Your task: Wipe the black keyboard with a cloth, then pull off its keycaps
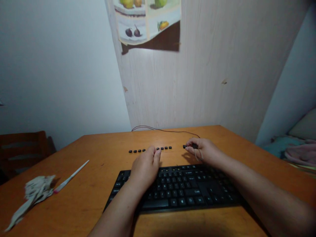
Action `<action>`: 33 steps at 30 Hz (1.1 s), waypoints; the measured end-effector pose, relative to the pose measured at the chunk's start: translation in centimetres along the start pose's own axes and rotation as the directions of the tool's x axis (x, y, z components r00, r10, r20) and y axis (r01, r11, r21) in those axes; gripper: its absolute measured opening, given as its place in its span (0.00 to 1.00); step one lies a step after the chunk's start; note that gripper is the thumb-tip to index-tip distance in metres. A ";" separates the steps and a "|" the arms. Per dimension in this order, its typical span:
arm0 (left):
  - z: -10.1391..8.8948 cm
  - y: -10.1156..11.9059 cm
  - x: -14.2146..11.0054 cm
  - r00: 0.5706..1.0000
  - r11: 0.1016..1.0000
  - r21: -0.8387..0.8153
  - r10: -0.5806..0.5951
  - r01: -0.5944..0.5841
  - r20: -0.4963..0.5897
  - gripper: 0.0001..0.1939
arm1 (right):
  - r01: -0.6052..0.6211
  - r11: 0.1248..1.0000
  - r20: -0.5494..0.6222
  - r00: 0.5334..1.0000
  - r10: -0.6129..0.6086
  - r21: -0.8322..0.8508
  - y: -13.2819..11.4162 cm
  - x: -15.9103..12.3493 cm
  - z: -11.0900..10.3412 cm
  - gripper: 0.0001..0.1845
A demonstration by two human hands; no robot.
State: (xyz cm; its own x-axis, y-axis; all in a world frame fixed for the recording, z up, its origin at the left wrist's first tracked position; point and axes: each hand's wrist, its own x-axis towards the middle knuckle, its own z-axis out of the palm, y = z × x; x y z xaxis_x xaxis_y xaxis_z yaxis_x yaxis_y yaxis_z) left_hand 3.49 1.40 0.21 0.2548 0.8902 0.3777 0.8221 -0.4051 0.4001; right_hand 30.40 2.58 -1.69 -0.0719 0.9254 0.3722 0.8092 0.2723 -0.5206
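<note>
A black keyboard (195,192) lies on the wooden table in front of me, its top row bare of several keycaps. Beyond it, small black keycaps (139,150) stand in a line across the table. My left hand (145,168) reaches over the keyboard to the middle of that line. Its fingers are closed together and cover part of the row; what they hold, if anything, is hidden. Right of the line, my right hand (203,149) pinches a black keycap (184,146) between thumb and fingers, just above the table. A thin string loop hangs by this hand.
A crumpled grey cloth (39,189) lies at the left, with a slim white brush (72,176) beside it. The dark cable (168,130) curves along the table's back edge. Behind it rises a panelled wall with a fruit picture (148,23). A wooden chair (24,149) stands left.
</note>
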 end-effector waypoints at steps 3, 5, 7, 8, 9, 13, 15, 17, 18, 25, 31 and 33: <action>0.4 0.3 -0.2 0.996 0.993 0.112 0.012 -0.022 0.089 0.18 | -0.027 0.998 0.055 0.998 0.031 -0.055 -0.2 0.6 -0.5 0.08; 0.7 0.5 -0.4 0.991 0.990 0.135 0.018 -0.036 0.130 0.16 | -0.041 0.992 0.105 0.993 0.053 -0.120 -0.5 1.1 -0.8 0.07; 0.9 0.6 -0.4 0.988 0.989 0.140 0.018 -0.040 0.155 0.14 | -0.035 0.982 0.142 0.988 0.062 -0.187 -0.8 1.9 -0.8 0.07; 0.9 0.6 -0.5 0.986 0.989 0.143 0.015 -0.039 0.164 0.13 | -0.030 0.976 0.153 0.986 0.064 -0.214 -0.9 2.3 -0.6 0.07; 1.0 0.7 -0.5 0.986 0.989 0.146 0.012 -0.037 0.169 0.12 | -0.028 0.972 0.159 0.985 0.066 -0.231 -0.8 2.7 -0.4 0.06; 1.1 0.6 -0.5 0.986 0.987 0.160 0.006 -0.032 0.165 0.10 | -0.042 0.959 0.174 0.980 0.094 -0.279 0.0 4.2 1.1 0.06; 1.1 0.6 -0.5 0.987 0.984 0.173 0.006 -0.034 0.161 0.10 | -0.043 0.952 0.175 0.979 0.101 -0.304 0.4 4.8 1.8 0.07; 1.2 0.6 -0.5 0.987 0.981 0.191 0.012 -0.043 0.159 0.10 | -0.043 0.944 0.179 0.978 0.106 -0.327 0.7 5.3 2.4 0.08; 1.2 0.6 -0.5 0.987 0.978 0.200 0.017 -0.049 0.159 0.10 | -0.043 0.940 0.182 0.977 0.110 -0.338 0.8 5.5 2.6 0.08; 1.2 0.6 -0.7 0.981 0.967 0.244 0.021 -0.070 0.195 0.09 | -0.028 0.913 0.207 0.971 0.122 -0.407 0.4 6.7 3.5 0.10; 1.3 0.5 -0.6 0.979 0.963 0.257 0.027 -0.080 0.202 0.09 | -0.011 0.891 0.216 0.969 0.122 -0.455 0.1 7.1 4.0 0.11; 1.3 0.5 -0.6 0.977 0.962 0.260 0.021 -0.077 0.211 0.10 | -0.004 0.886 0.222 0.967 0.121 -0.464 0.0 7.1 4.2 0.11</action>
State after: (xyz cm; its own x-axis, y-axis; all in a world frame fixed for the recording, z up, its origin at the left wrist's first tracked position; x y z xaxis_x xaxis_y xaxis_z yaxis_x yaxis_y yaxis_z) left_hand 4.44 0.92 -0.90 0.3738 0.9053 0.2017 0.9041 -0.4042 0.1388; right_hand 27.47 10.22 -2.25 -0.1012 0.9868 0.1262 0.9877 0.1148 -0.1061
